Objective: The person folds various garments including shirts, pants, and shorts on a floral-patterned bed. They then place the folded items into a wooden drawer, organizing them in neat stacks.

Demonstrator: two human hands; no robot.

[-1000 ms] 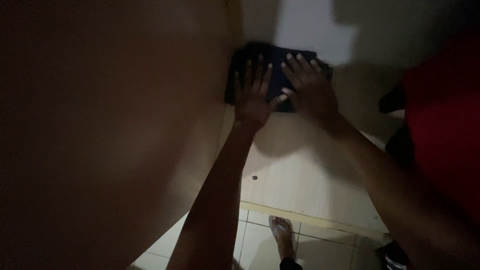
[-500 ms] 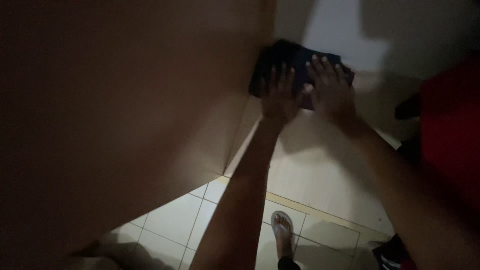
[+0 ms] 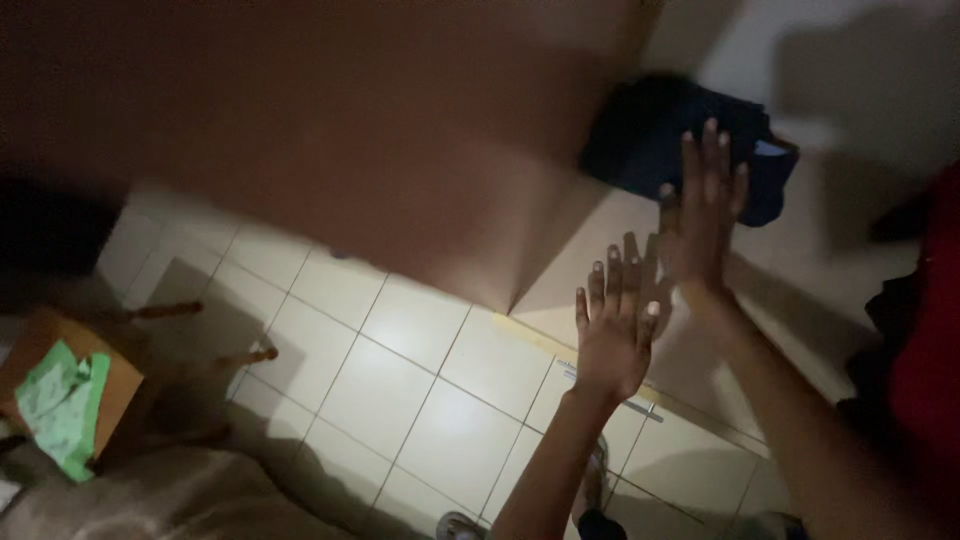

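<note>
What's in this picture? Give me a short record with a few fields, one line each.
Setting: dim cupboard shelf above a tiled floor
Left hand: open, fingers spread, in the air, touching nothing
Right hand: open, fingertips on a dark folded cloth
Cloth position: at the back of the shelf, against the side panel
Also present: green cloth on a wooden stool, far left

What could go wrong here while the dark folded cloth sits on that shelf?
The dark blue folded cloth bulges loosely at its right end, so it may unfold. Only the right hand touches it, fingers flat on its edge with no grip, while the left hand is off it and open in the air, so a one-sided push could skew it. The dim, blurred view makes its seating on the pale wooden shelf hard to judge.
</note>
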